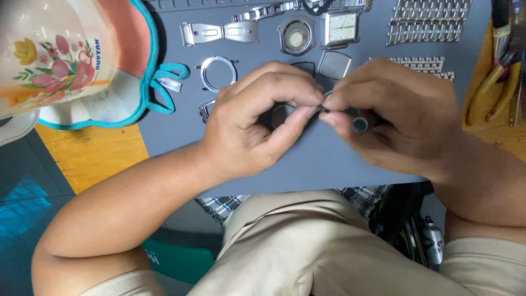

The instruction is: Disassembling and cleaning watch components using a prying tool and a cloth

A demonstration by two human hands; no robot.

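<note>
While both hands worked over the grey mat [307, 164], the left hand [257, 120] was curled, its thumb and forefinger pinched closed on a small dark round watch part [280, 115], largely hidden under the fingers. The right hand [400, 118] met it fingertip to fingertip, closed around a short dark tool [360, 124] whose round end showed just below the thumb. Whether the tool tip touched the watch part could not be told.

Relative to the mat: the hands sat over its middle, near its front edge, which lay just above the person's lap. A round metal bezel ring [217, 72] lay on the mat just beyond the left hand. At the far edge lay a steel clasp [218, 33], a round watch case [296, 35] and a square watch face [342, 26], all well apart from the hands. Metal bracelet links [428, 21] filled the far right corner. Off the mat's right edge lay yellow-handled pliers [490, 82]; off its left edge stood a floral plastic jug [55, 52] on a teal-trimmed cloth [131, 71]. Open mat showed between the hands and the front edge
</note>
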